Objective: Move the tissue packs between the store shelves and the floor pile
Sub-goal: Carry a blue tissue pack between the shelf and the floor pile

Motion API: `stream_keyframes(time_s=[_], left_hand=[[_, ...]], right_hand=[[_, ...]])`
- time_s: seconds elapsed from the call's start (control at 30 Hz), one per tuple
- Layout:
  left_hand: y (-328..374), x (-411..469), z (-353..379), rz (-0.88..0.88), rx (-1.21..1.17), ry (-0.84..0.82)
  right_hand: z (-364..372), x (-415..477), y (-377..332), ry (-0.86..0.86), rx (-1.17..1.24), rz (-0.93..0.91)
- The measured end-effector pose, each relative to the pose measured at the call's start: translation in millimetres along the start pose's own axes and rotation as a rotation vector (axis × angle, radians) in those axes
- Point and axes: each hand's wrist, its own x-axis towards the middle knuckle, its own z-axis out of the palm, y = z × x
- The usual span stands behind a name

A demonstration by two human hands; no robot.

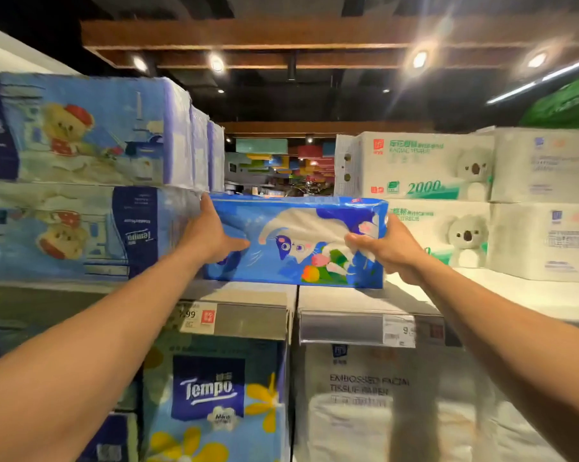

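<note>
Sideways, tissue pack (pixel 294 241), long axis left-right.

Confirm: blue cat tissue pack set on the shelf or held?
Held: left hand and right hand grip the pack at its ends. Whether its bottom touches the shelf: cannot tell.

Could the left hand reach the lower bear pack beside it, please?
Probably yes: the left hand lies right beside the lower bear pack with nothing between, though it holds the cat pack.

Blue tissue pack (pixel 294 241) — white cat, coloured tulips.
</note>
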Motion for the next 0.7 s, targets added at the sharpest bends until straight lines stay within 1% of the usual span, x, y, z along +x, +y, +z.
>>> stream_keyframes(time_s=[0.03,0.1,0.17,0.27,0.37,0.43,0.5,0.6,0.7], left_hand=[[-3,4,3,0.010,0.088,0.004],[-6,13,5,0.061,0.259,0.070],[-4,17,10,0.154,0.403,0.117],[2,26,20,0.308,0.553,0.100],[5,38,28,0.355,0.552,0.022],[4,45,32,0.356,0.550,0.016],[3,49,36,0.368,0.544,0.017],[2,55,37,0.366,0.507,-0.034],[2,60,27,0.368,0.477,-0.152]], right_hand=[[4,5,0,-0.012,-0.042,0.031],[12,19,2,-0.033,-0.135,0.099],[20,27,5,-0.041,-0.195,0.151],[39,39,2,-0.019,-0.261,0.176],[48,44,-11,-0.015,-0.362,0.289],[50,50,-12,0.008,-0.430,0.320],[52,52,-13,0.026,-0.472,0.318],[51,53,-5,-0.016,-0.518,0.310],[46,44,-7,-0.040,-0.526,0.273]])
